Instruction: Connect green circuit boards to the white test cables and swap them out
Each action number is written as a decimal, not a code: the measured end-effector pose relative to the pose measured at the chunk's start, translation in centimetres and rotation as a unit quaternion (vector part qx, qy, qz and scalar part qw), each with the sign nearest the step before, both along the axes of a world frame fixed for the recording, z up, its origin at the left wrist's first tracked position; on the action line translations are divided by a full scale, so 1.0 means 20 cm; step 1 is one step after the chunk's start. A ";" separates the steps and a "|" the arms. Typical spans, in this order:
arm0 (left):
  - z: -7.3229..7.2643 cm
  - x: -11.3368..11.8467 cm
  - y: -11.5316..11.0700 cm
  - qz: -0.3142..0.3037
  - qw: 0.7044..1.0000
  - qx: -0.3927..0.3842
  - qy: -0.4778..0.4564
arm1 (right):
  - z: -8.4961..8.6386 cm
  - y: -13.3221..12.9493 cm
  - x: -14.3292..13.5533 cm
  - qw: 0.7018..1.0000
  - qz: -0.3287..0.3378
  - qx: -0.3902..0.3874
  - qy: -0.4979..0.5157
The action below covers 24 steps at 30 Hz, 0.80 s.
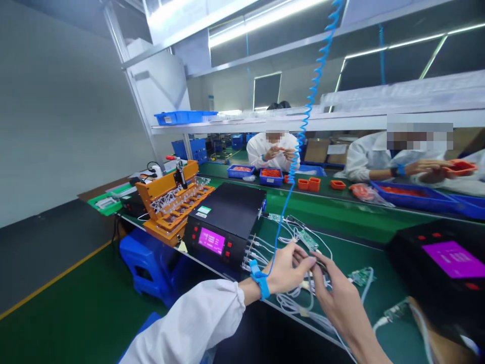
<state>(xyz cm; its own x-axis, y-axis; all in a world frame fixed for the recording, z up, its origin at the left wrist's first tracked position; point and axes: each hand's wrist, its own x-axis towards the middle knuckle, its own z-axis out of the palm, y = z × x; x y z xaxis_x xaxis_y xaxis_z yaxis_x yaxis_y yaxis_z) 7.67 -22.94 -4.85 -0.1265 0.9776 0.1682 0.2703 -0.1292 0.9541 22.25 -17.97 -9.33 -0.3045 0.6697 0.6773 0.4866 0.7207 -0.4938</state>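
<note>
My left hand point(290, 268), with a blue wrist strap point(260, 280) and a white sleeve, meets my right hand point(337, 290) above the bench's near edge. Thumbs and fingers of both are pinched close together; whatever small thing lies between the fingertips is hidden. A pale cable point(311, 290) runs down from just under that spot. Right beyond the fingers lies a green circuit board point(308, 240) with wires. Another circuit board point(361, 276) rests to the right of my right hand. Bundled white cables point(293, 306) lie below my hands.
A black tester box point(227, 210) with a lit screen stands left, beside an orange fixture point(178, 199). Another black tester point(447, 258) is at right. A coiled blue cord point(312, 91) hangs ahead. Two co-workers sit opposite behind blue bins point(271, 180). A blue stool point(151, 268) stands below.
</note>
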 end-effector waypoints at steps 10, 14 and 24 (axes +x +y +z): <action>-0.05 -0.03 0.01 -0.048 0.996 0.044 0.053 | 0.16 -0.05 0.05 0.970 0.050 -0.218 -0.091; -0.06 0.00 -0.01 -0.086 0.996 0.028 0.002 | 0.23 -0.02 0.04 0.950 0.078 -0.285 -0.100; -0.05 0.07 -0.03 -0.093 0.964 -0.003 -0.248 | 0.19 -0.08 -0.08 0.877 0.121 -0.422 0.193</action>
<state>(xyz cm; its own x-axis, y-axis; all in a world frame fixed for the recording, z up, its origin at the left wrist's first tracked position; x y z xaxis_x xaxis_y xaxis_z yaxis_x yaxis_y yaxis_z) 8.97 -23.51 -5.76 -0.0128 0.9919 0.1264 -0.2463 -0.1257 0.9610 20.63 -19.54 -5.43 -0.3641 0.9298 0.0540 0.0497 0.0773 -0.9958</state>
